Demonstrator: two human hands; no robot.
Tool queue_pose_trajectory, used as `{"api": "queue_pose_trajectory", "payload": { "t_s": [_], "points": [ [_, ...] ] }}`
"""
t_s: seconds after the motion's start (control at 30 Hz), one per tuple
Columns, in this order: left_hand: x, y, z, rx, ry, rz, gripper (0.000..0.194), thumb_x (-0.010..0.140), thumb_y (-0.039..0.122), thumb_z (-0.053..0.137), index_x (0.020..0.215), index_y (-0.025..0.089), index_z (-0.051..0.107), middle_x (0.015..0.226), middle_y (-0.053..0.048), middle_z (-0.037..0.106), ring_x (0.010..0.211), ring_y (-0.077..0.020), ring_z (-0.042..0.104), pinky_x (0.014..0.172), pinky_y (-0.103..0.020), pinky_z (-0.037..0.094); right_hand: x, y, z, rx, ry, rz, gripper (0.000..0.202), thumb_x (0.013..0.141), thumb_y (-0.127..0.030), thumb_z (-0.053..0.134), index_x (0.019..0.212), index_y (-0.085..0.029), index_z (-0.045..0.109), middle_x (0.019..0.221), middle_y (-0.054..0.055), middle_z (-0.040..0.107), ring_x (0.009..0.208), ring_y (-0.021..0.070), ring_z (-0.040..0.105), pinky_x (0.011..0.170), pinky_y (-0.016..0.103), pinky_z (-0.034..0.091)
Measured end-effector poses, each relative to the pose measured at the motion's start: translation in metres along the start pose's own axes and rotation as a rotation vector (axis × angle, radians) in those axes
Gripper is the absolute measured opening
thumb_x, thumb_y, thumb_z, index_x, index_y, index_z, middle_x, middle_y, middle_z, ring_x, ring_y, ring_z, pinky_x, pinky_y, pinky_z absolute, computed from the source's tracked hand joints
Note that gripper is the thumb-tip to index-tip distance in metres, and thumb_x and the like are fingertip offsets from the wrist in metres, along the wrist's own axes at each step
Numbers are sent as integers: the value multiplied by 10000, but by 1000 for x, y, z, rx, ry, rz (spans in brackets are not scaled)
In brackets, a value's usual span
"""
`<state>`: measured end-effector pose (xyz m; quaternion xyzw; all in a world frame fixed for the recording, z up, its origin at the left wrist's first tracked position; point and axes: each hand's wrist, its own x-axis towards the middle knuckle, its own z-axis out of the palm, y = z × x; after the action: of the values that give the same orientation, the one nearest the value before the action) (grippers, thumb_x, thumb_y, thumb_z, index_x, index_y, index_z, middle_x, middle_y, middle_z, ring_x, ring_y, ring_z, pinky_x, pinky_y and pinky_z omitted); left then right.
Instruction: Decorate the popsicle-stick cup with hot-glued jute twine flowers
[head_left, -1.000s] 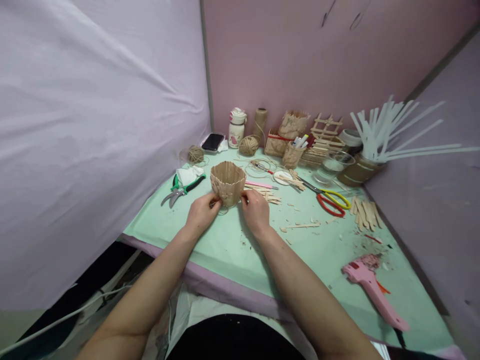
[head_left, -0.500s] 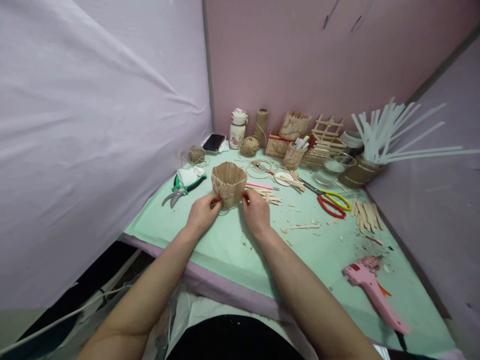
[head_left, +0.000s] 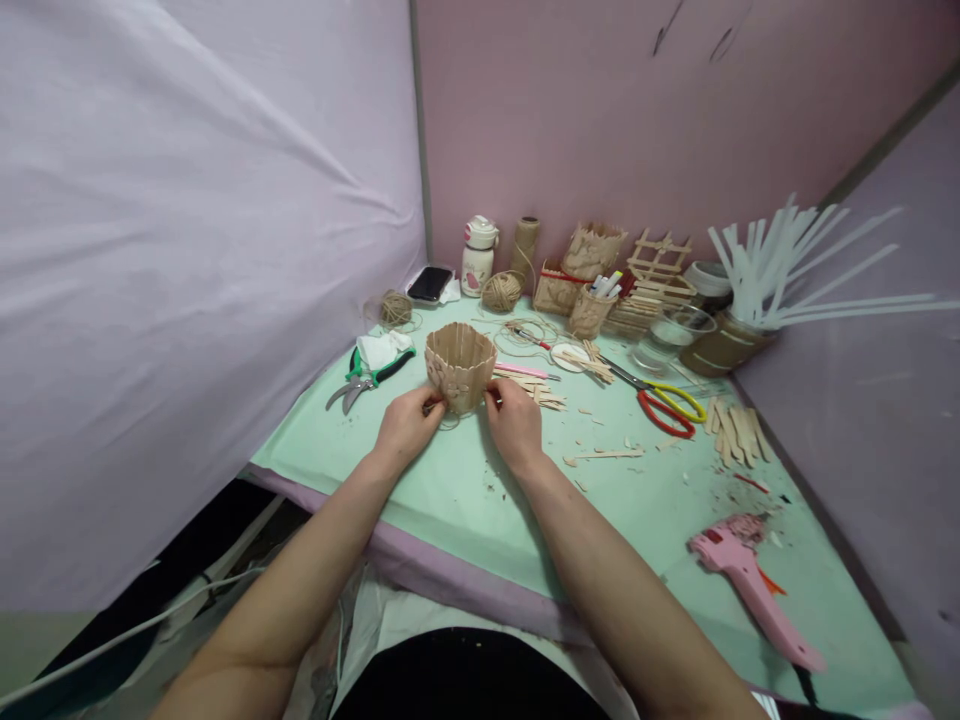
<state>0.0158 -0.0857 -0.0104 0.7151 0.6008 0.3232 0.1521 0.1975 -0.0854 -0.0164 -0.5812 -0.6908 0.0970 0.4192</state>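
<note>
A tapering cup (head_left: pixel 460 372) made of flat wooden sticks stands upright on the green cloth, its jagged rim facing up. At its lower left side my left hand (head_left: pixel 409 422) is closed in a pinch. My right hand (head_left: pixel 516 420) pinches at the lower right side, thumb and forefinger against the cup. A thin loop of twine (head_left: pixel 449 424) shows under the cup's base, close to my left fingers. Whether twine runs between the fingertips is hidden.
Pruning shears (head_left: pixel 358 386) lie left, beside a ball of twine (head_left: pixel 395 309). Red-and-yellow scissors (head_left: pixel 666 408), wooden sticks (head_left: pixel 738 432) and a pink glue gun (head_left: pixel 754 590) lie right. Along the back stand a bottle (head_left: pixel 478 262), a water bowl (head_left: pixel 666 340) and a jar of glue sticks (head_left: pixel 720 345).
The whole view has shifted very slightly. Both hands keep the same pinch at the cup's lower sides, and the cup stays in place.
</note>
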Motion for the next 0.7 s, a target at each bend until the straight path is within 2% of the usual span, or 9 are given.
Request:
{"api": "queue_pose_trajectory", "payload": {
  "t_s": [0.3,0.43,0.57,0.7],
  "points": [
    [-2,-1,-1,-39,4,-8,174,830,289,538,818,204,689,846,-44,745,749,-188,648,690,-274,444,-1,2,-5,122,46,53,146,846,-224,469,789,-222,603,781,20,666,724,182,581,700,300,415],
    [-2,1,-4,-40,1,0,173,829,306,546,805,202,683,775,-32,718,693,-175,617,665,-272,421,1,2,-6,220,68,94,126,812,-236,472,756,-216,582,763,17,650,721,179,582,714,302,429],
    [-10,9,-13,-6,-30,23,174,834,315,549,802,205,680,657,-1,643,616,-158,557,617,-269,384,1,0,-11,363,61,170,88,762,-245,502,712,-215,567,725,5,637,709,173,582,720,302,452],
    [-28,17,-28,37,-104,26,196,855,318,527,820,210,687,665,-5,647,630,-163,565,624,-276,384,-4,-5,-20,537,-15,286,47,706,-234,540,675,-215,568,661,-9,609,657,163,564,637,280,456]
  ]
}}
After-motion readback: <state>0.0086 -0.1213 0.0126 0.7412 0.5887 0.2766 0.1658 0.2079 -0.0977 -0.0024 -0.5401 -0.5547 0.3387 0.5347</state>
